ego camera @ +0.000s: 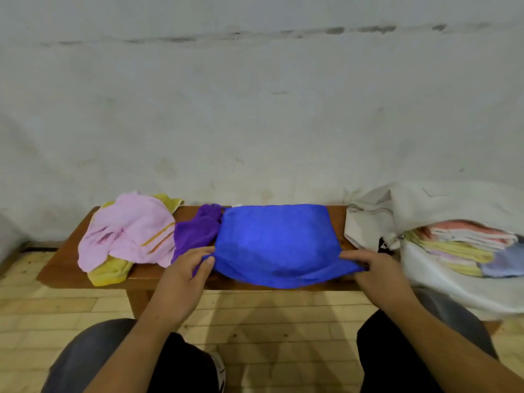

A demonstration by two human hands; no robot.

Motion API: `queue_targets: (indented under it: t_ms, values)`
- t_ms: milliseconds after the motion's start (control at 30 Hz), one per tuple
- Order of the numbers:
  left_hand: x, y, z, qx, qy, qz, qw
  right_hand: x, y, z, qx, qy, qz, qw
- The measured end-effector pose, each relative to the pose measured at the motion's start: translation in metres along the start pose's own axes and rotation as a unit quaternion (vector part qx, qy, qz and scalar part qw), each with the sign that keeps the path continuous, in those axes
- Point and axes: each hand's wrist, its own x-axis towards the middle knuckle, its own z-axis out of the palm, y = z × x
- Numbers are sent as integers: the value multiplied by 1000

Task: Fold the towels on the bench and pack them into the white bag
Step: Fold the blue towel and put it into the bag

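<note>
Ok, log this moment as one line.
step: folding blue towel | left hand: grips corner | right hand: grips corner | white bag: holds folded towels

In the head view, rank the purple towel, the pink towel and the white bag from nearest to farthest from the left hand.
1. Purple towel, just behind the left hand.
2. Pink towel, further left.
3. White bag, at the far right.

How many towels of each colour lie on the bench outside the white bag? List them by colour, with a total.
pink towel: 1
yellow towel: 1, it seems, mostly hidden under the pink one
purple towel: 1
blue towel: 1
Total: 4
</note>
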Motion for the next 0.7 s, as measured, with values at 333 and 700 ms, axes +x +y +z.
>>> queue_targets:
  t_ms: [333,700]
  values:
    - [-17,-3,-2,5,-45,-62,997,-20,3,-7,30,-97,-34,994]
    - [-3,-10,10,70,-144,-155,975,-15,15,-5,10,-84,43,996]
